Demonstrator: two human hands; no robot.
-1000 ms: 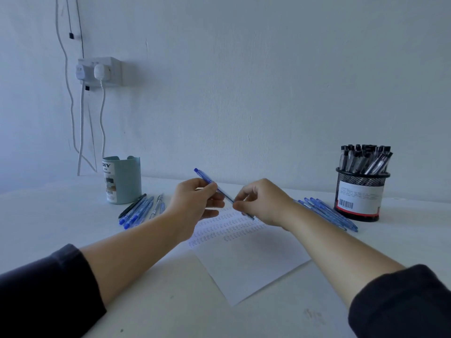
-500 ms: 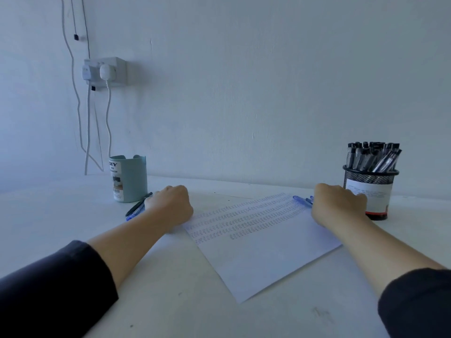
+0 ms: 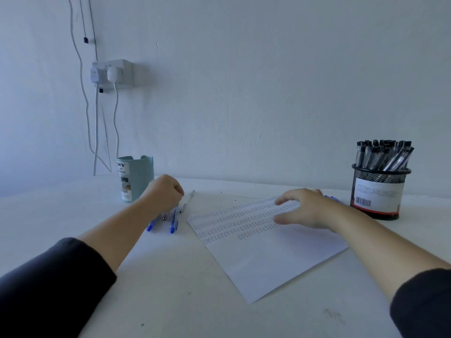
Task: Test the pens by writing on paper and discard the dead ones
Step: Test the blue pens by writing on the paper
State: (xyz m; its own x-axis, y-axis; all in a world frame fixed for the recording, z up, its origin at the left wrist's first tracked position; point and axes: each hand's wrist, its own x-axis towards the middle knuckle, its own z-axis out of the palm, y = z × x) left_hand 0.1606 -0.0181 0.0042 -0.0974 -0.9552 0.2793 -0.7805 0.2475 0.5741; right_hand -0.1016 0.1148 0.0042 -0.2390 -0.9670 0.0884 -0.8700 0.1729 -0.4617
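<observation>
Paper [image 3: 263, 242] lies angled on the counter [image 3: 170, 301], rows of test scribbles across its far half. Right hand [image 3: 307, 208] hangs over the scribbles w/ fingers spread, released, grasping nothing. Left hand [image 3: 166, 193], at 9 o'clock of the paper, is curled over loose blue pens [image 3: 173, 222]; can't tell if it grips one. Mesh cup [image 3: 377, 193] full of pens at 2 o'clock, teal cup [image 3: 136, 178] at 10 o'clock.
</observation>
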